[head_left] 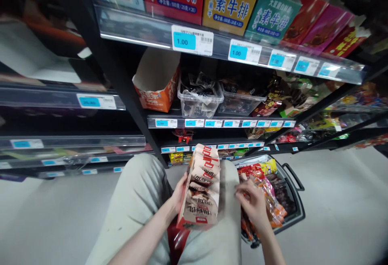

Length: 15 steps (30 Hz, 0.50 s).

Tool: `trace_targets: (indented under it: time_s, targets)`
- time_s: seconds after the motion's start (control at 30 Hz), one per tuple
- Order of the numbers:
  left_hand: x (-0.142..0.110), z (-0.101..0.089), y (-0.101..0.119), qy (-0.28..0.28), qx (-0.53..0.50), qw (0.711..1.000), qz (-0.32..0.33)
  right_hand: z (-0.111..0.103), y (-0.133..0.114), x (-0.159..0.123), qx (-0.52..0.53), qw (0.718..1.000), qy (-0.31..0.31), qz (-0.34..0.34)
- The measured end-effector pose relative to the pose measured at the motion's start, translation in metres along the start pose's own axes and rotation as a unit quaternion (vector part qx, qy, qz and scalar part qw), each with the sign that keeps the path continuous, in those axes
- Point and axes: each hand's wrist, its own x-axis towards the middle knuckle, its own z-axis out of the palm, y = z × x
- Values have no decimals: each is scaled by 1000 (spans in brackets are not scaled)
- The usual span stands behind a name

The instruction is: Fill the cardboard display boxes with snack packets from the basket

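A long open carton of snack packets [202,188] rests over my lap, its packets standing in an overlapping row. My left hand [179,194] grips the carton along its left side, thumb toward the top and the other fingers hidden beneath. To the right of the carton, my right hand [252,201] hovers near my knee with its fingers curled; blur hides whether anything is between them. Below and beyond that hand stands a shopping basket [300,216] filled with bagged snacks [273,192] in red, yellow and orange wrappers.
Ahead rises a dark shelf rack with price labels [192,40]. On its shelves are colourful cartons [232,4], an opened orange box [157,83] and clear plastic tubs [200,99] of packets. Grey floor [339,200] extends to the right. The basket's handle [294,176] sticks out.
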Motion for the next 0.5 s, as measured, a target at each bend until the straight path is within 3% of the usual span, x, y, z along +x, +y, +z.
trace_targets:
  time_s: [0.1,0.2,0.33,0.43,0.5]
  targets:
    - [-6,14,1,57,8,998,-7,-6,-68,-11,73,985,-2,-159]
    - [-9,23,1,65,12,998,-13,-7,-108,-13,-25,977,16,-213]
    - [-13,31,1,85,21,996,-4,1,-116,-15,-130,967,81,-204]
    - [-15,36,1,76,29,996,-24,6,-112,-18,-12,983,104,-149]
    - [-16,38,0,79,25,996,-21,9,-111,-18,132,979,141,-57]
